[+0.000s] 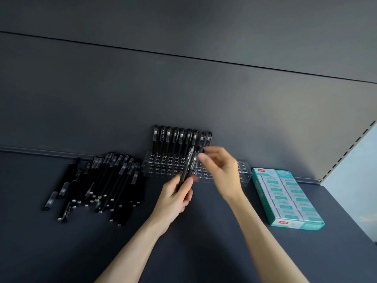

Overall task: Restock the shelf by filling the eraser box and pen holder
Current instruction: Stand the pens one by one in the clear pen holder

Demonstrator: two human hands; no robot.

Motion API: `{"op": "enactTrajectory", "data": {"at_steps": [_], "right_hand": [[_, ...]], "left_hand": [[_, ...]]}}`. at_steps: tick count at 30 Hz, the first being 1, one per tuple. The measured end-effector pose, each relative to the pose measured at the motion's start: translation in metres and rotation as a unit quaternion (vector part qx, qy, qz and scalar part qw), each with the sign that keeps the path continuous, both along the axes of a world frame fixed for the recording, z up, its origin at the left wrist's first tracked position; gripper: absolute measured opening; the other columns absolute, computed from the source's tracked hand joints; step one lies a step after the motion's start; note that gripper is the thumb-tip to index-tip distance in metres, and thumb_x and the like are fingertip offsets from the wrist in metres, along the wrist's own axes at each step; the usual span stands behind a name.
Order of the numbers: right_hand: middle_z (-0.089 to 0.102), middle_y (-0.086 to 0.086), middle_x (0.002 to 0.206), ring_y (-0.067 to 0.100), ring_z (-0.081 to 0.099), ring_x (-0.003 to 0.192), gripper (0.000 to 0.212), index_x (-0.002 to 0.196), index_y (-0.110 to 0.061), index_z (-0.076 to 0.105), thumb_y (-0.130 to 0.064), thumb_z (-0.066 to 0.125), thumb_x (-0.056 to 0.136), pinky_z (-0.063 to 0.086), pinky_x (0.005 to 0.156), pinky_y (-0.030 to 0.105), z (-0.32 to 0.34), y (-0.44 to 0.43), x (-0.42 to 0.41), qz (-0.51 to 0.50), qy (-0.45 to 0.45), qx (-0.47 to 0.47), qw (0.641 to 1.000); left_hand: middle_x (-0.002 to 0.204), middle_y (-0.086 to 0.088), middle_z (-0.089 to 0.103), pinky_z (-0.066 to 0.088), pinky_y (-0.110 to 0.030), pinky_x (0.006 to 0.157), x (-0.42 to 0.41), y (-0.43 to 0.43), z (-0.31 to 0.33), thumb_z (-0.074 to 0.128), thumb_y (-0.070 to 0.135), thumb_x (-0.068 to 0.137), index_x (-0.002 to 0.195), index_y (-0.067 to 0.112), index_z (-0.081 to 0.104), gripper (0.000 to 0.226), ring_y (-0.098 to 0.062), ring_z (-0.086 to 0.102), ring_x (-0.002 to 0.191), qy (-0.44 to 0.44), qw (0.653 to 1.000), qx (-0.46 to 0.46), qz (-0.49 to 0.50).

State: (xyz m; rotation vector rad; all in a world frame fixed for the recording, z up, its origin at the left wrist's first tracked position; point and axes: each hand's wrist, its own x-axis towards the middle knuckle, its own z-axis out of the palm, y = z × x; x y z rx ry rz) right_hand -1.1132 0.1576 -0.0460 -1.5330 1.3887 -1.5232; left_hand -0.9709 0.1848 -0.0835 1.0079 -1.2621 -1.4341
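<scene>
A clear pen holder (163, 166) with rows of holes stands against the back wall of the dark shelf. Several black pens (179, 137) stand upright in its back row. My left hand (175, 198) grips a small bundle of black pens (187, 170) in front of the holder. My right hand (221, 168) is above the holder's right half, fingertips at the top of the bundle; blur hides whether it pinches a pen. A green eraser box (285, 198) lies at the right, filled with wrapped erasers.
A loose pile of black pens (98, 184) lies on the shelf to the left of the holder. The shelf's right upright (346, 152) with slots rises beyond the eraser box. Dark shelf surface (61, 252) stretches in front.
</scene>
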Motion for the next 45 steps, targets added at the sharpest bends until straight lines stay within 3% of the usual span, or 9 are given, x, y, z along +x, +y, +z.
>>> {"op": "enactTrajectory", "data": {"at_steps": [2,9,16,20,24,28,36,41,45], "right_hand": [[0.07,0.005,0.082,0.014,0.066,0.074,0.023,0.1,-0.013,0.062,-0.016,0.072,0.08,0.054,0.07,0.026,-0.004,0.009,0.003,0.051,-0.042,0.044,0.997],[0.071,0.004,0.083,0.013,0.067,0.075,0.02,0.107,-0.007,0.059,0.002,0.057,0.089,0.053,0.07,0.021,-0.004,0.015,-0.003,0.064,-0.149,0.031,0.986],[0.068,0.008,0.082,0.018,0.068,0.065,0.035,0.111,-0.02,0.054,0.001,0.064,0.085,0.056,0.066,0.028,0.011,0.006,-0.01,-0.052,-0.107,-0.048,0.992],[0.066,-0.006,0.082,0.027,0.066,0.069,0.042,0.098,-0.045,0.05,-0.007,0.064,0.086,0.055,0.075,0.042,0.031,-0.014,-0.026,-0.138,-0.027,-0.109,0.984],[0.062,-0.009,0.088,0.023,0.065,0.077,0.032,0.11,-0.025,0.053,-0.004,0.062,0.087,0.046,0.069,0.016,0.037,-0.033,-0.031,-0.163,0.044,-0.137,0.976],[0.06,-0.004,0.092,0.017,0.063,0.078,0.032,0.116,-0.015,0.055,-0.004,0.062,0.087,0.042,0.07,0.007,0.031,-0.041,-0.029,-0.154,0.092,-0.135,0.974],[0.06,0.0,0.091,0.016,0.059,0.079,0.032,0.116,-0.009,0.057,-0.002,0.063,0.086,0.047,0.074,0.018,0.011,-0.045,-0.026,-0.138,0.157,-0.13,0.969],[0.06,0.002,0.084,0.017,0.057,0.075,0.027,0.112,-0.008,0.062,0.0,0.062,0.085,0.05,0.078,0.037,-0.001,-0.047,-0.024,-0.139,0.188,-0.122,0.965],[0.061,0.005,0.089,0.018,0.058,0.075,0.033,0.116,-0.012,0.061,-0.001,0.062,0.086,0.051,0.078,0.037,-0.004,-0.043,-0.024,-0.14,0.192,-0.11,0.965]], "left_hand": [[0.063,0.0,0.043,0.02,-0.018,0.043,-0.002,0.002,0.0,0.051,0.026,0.097,0.101,0.017,0.065,0.017,-0.007,0.028,0.046,0.002,1.0,0.003,-0.024],[0.063,0.002,0.043,0.021,-0.016,0.041,-0.003,0.003,-0.002,0.05,0.022,0.098,0.1,0.016,0.06,0.012,-0.005,0.028,0.045,-0.018,0.999,-0.002,-0.035],[0.064,-0.002,0.045,0.027,-0.014,0.041,-0.006,0.002,-0.004,0.043,0.026,0.1,0.099,0.011,0.056,0.02,-0.004,0.035,0.047,-0.033,0.998,-0.04,0.048],[0.057,0.003,0.032,0.025,-0.015,0.04,-0.002,0.0,-0.004,0.041,0.031,0.1,0.096,0.006,0.056,0.029,-0.005,0.027,0.044,-0.023,0.993,-0.039,0.107],[0.055,0.002,0.028,0.022,-0.016,0.038,0.0,-0.001,-0.002,0.037,0.034,0.1,0.091,0.002,0.054,0.038,-0.007,0.022,0.043,-0.004,0.993,-0.035,0.114],[0.056,-0.002,0.031,0.023,-0.015,0.039,-0.001,-0.002,-0.003,0.037,0.033,0.101,0.09,0.003,0.054,0.037,-0.006,0.026,0.043,-0.014,0.992,-0.045,0.114],[0.055,0.0,0.036,0.025,-0.015,0.04,-0.001,-0.004,-0.005,0.039,0.033,0.101,0.089,0.008,0.057,0.033,-0.007,0.029,0.042,-0.023,0.992,-0.051,0.114],[0.053,0.002,0.036,0.024,-0.014,0.039,-0.001,-0.004,-0.006,0.039,0.032,0.101,0.089,0.006,0.058,0.033,-0.007,0.028,0.042,-0.022,0.992,-0.051,0.11],[0.051,0.004,0.038,0.023,-0.015,0.039,-0.001,-0.004,-0.005,0.041,0.028,0.101,0.09,0.005,0.058,0.031,-0.006,0.029,0.04,-0.013,0.995,-0.027,0.096]]}}
